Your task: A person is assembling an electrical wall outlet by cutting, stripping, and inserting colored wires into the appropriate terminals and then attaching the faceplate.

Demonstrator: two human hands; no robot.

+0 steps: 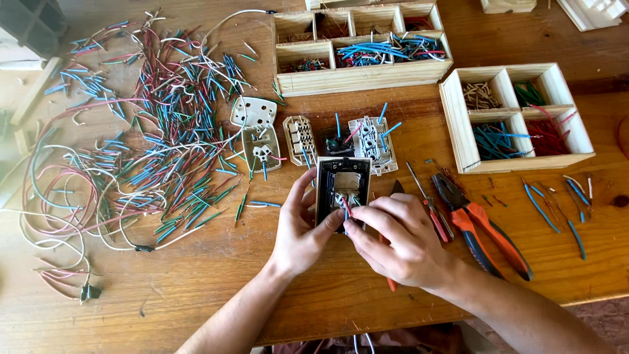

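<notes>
Left hand [303, 226] clamps the left edge of a black-framed switch module [343, 190], held above the wooden table [196, 288]. Right hand [396, 239] pinches short wires [345, 204] at the module's lower terminals. Just right: screwdriver [429, 204], orange-handled pliers [481, 226]. Left: loose wire pile [157, 144].

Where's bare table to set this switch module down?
Bare wood lies below the left hand toward the near table edge, and right of the pliers, except a few blue wire offcuts. The wire pile crowds the left; the loose socket parts crowd the middle.
</notes>
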